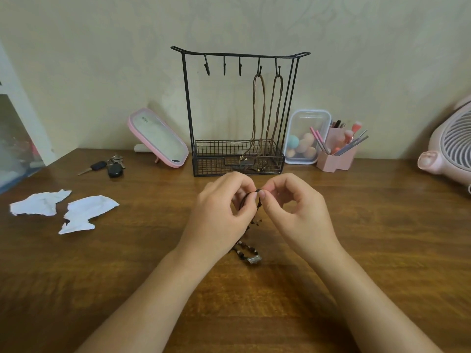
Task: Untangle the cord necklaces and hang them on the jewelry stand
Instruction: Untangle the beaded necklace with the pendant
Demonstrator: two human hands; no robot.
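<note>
Two brown cord necklaces (pixel 259 110) already hang in long loops from the right-hand hooks of the black wire jewelry stand (pixel 188 103); three hooks (pixel 224 68) are bare. Over the glossy wooden tabletop (pixel 382 238), the left hand (pixel 219 212) and right hand (pixel 300 212) pinch a thin dark cord necklace (pixel 240 250) between curled fingers (pixel 262 196). Its beaded end and pale pendant (pixel 253 259) lie on the wood.

Left hand (pixel 224 212) and right hand (pixel 293 207) pinch a dark beaded cord necklace (pixel 248 253) before the jewelry stand (pixel 238 110), where two brown necklaces (pixel 267 110) hang.
</note>
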